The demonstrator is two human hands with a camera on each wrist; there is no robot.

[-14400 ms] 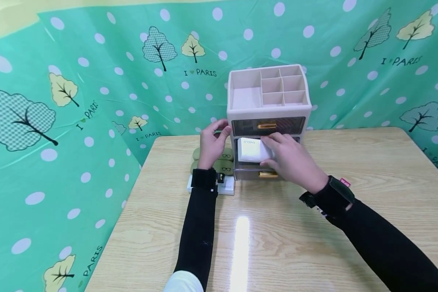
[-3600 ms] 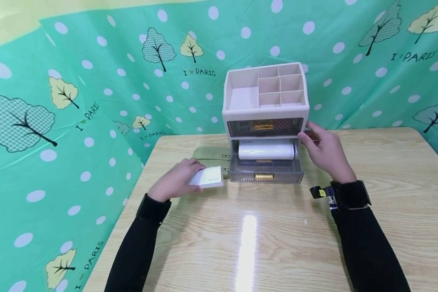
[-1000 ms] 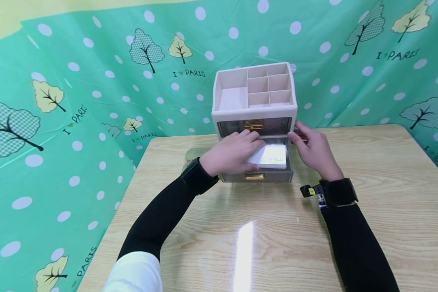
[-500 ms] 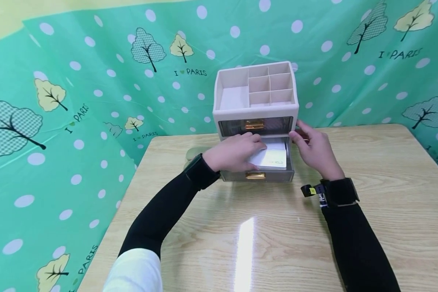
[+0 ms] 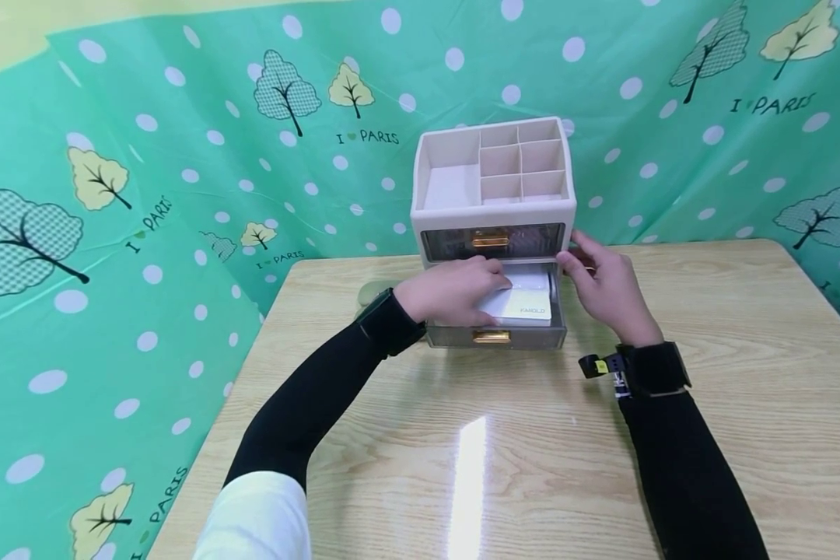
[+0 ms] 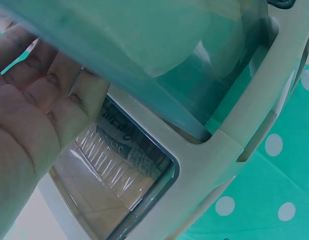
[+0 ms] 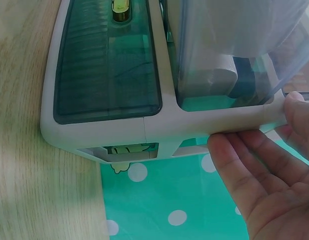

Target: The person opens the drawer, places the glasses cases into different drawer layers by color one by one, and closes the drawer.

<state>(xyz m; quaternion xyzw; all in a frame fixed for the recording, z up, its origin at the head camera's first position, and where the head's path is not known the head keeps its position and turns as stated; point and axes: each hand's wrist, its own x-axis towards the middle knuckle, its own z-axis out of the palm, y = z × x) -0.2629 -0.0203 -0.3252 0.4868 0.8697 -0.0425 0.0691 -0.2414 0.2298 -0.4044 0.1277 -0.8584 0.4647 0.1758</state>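
In the head view a white desk organizer [image 5: 425, 204] has its lower smoky drawer [image 5: 455, 337] pulled out. My left hand [image 5: 449, 292] reaches into that drawer, thumb at the front, holding a flat white box [image 5: 521, 307] with small lettering. A second white item lies behind the box, partly covered. My right hand [image 5: 610, 292] grips the organizer's right side; the right wrist view has its thumb on the front edge and fingers [image 7: 234, 167] along the side wall. The box is not visible in the left wrist view, where my left palm [image 6: 29, 117] faces the camera.
The upper drawer [image 5: 448, 245] is closed, with a gold handle [image 5: 491, 242]. Open compartments [image 5: 521, 159] top the organizer. Part of a green glasses case [image 5: 372, 292] shows left of it, behind my left wrist. A green patterned cloth [image 5: 364, 187] hangs behind the wooden table [image 5: 567, 459].
My left hand has carried the white box from beside the organizer into the drawer. Earlier, my right hand held a white case at the drawer; it now grips the organizer's side. The last second is nearly still.
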